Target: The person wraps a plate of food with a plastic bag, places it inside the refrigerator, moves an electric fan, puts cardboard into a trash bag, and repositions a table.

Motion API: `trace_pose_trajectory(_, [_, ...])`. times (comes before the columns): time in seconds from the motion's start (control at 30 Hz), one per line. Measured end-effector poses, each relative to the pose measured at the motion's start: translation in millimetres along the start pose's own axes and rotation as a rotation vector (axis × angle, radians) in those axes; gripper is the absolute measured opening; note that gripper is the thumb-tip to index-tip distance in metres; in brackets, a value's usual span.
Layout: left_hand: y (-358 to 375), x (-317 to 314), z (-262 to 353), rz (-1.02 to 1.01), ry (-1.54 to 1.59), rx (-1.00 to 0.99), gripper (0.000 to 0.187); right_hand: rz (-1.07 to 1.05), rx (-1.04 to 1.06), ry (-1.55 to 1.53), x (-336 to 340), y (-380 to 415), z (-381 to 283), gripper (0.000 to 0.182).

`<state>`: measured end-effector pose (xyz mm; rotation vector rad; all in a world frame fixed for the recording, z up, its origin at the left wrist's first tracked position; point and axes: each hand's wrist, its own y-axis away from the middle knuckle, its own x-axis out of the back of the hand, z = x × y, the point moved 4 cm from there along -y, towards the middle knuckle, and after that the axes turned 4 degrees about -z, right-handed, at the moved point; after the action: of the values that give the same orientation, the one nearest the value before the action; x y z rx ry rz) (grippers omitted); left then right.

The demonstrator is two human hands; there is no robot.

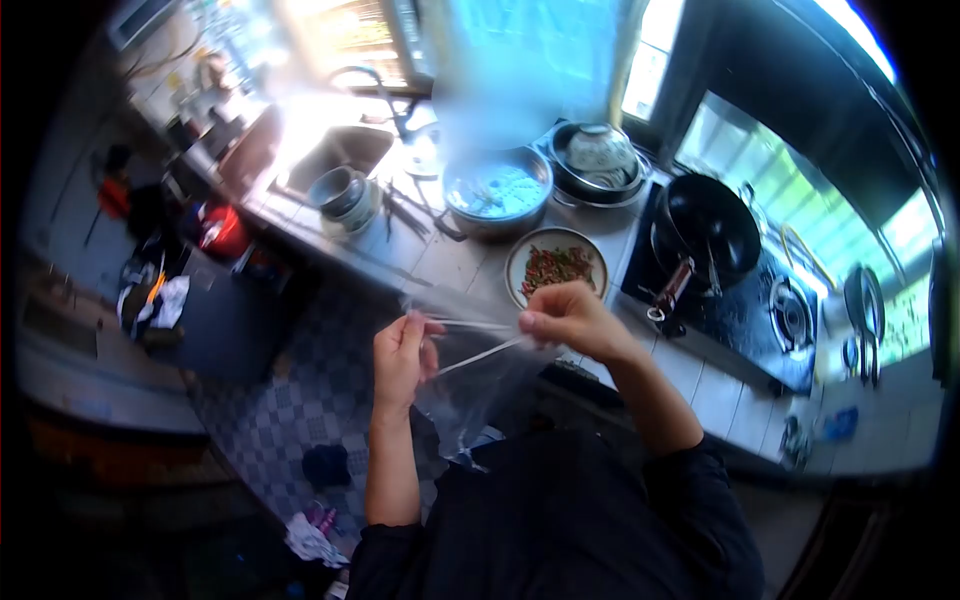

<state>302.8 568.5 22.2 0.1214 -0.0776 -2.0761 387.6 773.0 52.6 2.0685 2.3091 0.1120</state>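
Observation:
A thin clear plastic bag [480,385] hangs in front of my dark clothes, its rim stretched between my two hands. My left hand [402,358] pinches the rim on the left side. On the right, my right hand [575,322] pinches the rim between thumb and fingers, close to a plate [513,275] on the tiled counter. Chopped reddish and green food [558,266] lies on that plate, behind my right hand.
Behind the plate stands a large metal pot [497,192]. Stacked basins with a bowl [600,155] are right of it. A black wok [708,232] sits on the stove [735,318]. Stacked bowls [343,197] stand beside the sink [345,152]. A red item [222,232] is far left.

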Motion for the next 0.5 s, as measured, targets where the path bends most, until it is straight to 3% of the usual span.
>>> trace_pose_trajectory(0.1, [-16.6,30.1,-18.8,-0.119,-0.028,0.053,0.037,0.174,-0.015,-0.226,-24.2,-5.5,45.2,0.024])
trace_pose_trajectory(0.13, [-17.2,36.0,-18.5,-0.237,0.039,0.088,0.025,0.326,-0.024,-0.240,-25.2,-6.4,58.5,0.023])
trace_pose_trajectory(0.17, [-18.1,40.3,-18.9,-0.271,0.035,0.101,0.025,0.473,-0.035,-0.254,-27.5,-5.3,67.6,0.022])
trace_pose_trajectory(0.3, [-7.5,39.2,-44.3,-0.925,-0.195,0.417,0.019,0.694,-0.050,-0.365,-48.5,15.7,76.6,0.019])
trace_pose_trajectory(0.37, [-18.3,49.5,-72.1,-1.006,-0.353,0.409,0.010,0.897,-0.059,-0.305,-48.6,49.0,81.9,0.018])
trace_pose_trajectory(0.43, [-30.2,42.2,-66.1,-1.081,-0.443,-0.148,0.013,1.178,-0.123,-0.249,-45.7,91.2,93.9,0.018])
trace_pose_trajectory(0.5, [-36.2,31.8,-67.5,-1.084,-0.290,-0.131,0.012,1.427,-0.264,0.022,-45.4,131.2,99.4,0.013])
